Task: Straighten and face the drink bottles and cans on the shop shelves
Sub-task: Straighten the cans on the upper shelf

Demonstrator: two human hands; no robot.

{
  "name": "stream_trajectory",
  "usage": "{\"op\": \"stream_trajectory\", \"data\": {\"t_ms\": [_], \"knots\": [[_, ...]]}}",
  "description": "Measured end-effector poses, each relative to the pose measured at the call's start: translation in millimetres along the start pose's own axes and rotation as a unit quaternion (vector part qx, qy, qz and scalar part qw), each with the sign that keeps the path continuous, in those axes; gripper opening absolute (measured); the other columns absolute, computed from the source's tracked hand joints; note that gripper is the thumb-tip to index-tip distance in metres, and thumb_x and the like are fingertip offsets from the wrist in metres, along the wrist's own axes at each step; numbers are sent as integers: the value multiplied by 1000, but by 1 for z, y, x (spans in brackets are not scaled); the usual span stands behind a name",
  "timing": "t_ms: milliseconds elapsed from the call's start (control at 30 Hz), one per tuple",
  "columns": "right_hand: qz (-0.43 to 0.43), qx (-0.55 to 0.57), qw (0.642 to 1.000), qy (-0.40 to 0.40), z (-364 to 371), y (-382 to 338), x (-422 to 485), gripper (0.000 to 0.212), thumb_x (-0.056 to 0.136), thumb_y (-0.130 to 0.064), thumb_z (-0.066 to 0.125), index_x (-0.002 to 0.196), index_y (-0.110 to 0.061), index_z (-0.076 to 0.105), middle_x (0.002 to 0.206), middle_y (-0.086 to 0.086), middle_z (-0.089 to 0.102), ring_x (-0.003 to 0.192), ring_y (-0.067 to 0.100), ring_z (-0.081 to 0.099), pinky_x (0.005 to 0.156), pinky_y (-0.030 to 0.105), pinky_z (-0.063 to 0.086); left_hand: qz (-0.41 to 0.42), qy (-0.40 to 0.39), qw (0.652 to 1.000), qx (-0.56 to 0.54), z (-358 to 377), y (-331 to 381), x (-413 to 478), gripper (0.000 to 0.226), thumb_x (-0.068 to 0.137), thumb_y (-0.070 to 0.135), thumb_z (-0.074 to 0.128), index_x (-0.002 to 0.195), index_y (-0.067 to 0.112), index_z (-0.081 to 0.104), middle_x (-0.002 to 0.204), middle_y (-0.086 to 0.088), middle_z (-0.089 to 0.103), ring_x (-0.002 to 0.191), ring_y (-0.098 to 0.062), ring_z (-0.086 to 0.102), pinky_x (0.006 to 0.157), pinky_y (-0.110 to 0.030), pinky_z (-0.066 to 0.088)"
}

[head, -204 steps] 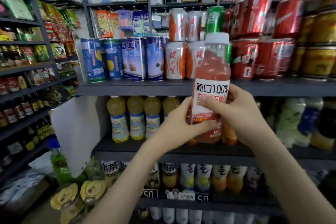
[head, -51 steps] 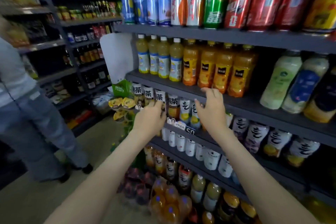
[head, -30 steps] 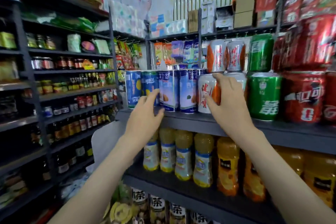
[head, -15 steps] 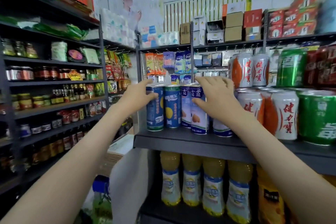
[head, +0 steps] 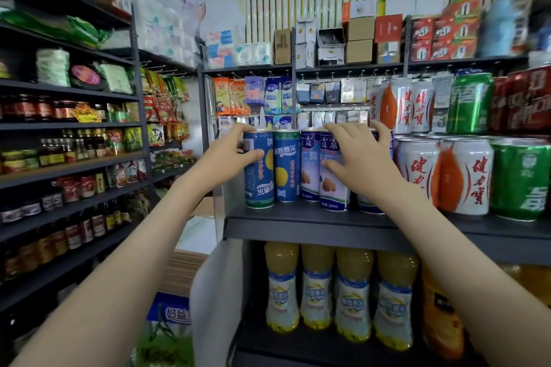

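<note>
A row of tall cans stands on the dark shelf (head: 298, 229) at chest height. My left hand (head: 226, 158) grips the leftmost blue can (head: 258, 185), thumb across its front and fingers over its top. A second blue can (head: 286, 173) stands next to it. My right hand (head: 360, 158) holds a blue-and-white can (head: 333, 188), thumb on its front and fingers spread over the can tops; another can behind my palm is mostly hidden. White-and-orange cans (head: 465, 179) and a green can (head: 521, 182) stand to the right. Yellow drink bottles (head: 316, 292) line the shelf below.
More cans are stacked in a second tier (head: 411, 107) above the right part of the row. Snack packets (head: 232, 95) hang behind the cans. Dark shelving with jars and sauce bottles (head: 74, 146) runs along the left. Cardboard boxes (head: 357, 39) sit on the top shelf.
Both hands rose from the lower shelves to the can shelf. In the last half second my left hand closed round the leftmost blue can and my right hand settled on the blue-and-white cans.
</note>
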State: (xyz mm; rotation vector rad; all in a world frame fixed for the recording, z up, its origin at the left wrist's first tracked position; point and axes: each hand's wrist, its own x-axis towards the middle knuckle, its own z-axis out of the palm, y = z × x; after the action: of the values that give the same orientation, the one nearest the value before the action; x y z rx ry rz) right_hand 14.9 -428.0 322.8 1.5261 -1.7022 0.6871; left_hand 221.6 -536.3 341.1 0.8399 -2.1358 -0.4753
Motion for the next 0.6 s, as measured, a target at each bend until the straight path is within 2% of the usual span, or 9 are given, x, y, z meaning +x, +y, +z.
{"op": "stream_trajectory", "data": {"t_ms": [100,200,267,300,367,467,600], "knots": [[3,1,1000,2,-1,-3,-4,69,90,-30,61,149,-19,27,150,0,37,140,17,29,116,45,-4,0,-6,1000,-16,1,0,-3,54,94,22,56,143,23,33,137,-5,48,118,-17,50,85,-26,43],[-3,11,1000,25,-4,-7,-14,72,89,-29,61,150,-17,25,156,2,28,145,16,21,116,44,-6,13,31,999,43,9,4,-13,60,96,22,53,148,20,24,129,-3,52,115,-17,52,89,-27,42],[-26,34,997,69,-5,-8,-25,67,85,-24,65,145,-12,37,149,8,39,140,22,32,114,41,2,45,115,986,114,20,13,-24,62,95,23,54,148,15,24,144,-11,38,131,-27,37,105,-38,33],[-34,46,994,90,-7,-7,-31,64,83,-22,67,141,-10,43,143,10,47,135,24,40,112,38,9,65,149,979,123,28,23,-32,61,94,22,55,147,12,26,147,-14,32,135,-30,31,109,-41,29],[-33,75,990,111,-12,-2,-44,57,81,-19,65,134,-7,50,133,10,56,124,26,48,105,35,21,120,174,971,113,49,48,-47,56,92,18,56,143,9,34,144,-15,35,134,-32,32,109,-42,29],[-16,98,988,115,-29,19,-65,48,81,-16,62,127,-3,55,124,12,60,116,27,51,98,36,33,191,140,966,105,88,86,-65,51,89,13,60,137,8,43,137,-14,44,125,-33,43,101,-42,37],[18,80,989,126,-68,71,-105,42,81,-13,62,121,-3,59,115,12,63,106,25,51,90,29,32,231,87,966,83,140,140,-78,47,89,13,61,134,8,48,131,-14,51,115,-33,51,90,-41,43]]}}
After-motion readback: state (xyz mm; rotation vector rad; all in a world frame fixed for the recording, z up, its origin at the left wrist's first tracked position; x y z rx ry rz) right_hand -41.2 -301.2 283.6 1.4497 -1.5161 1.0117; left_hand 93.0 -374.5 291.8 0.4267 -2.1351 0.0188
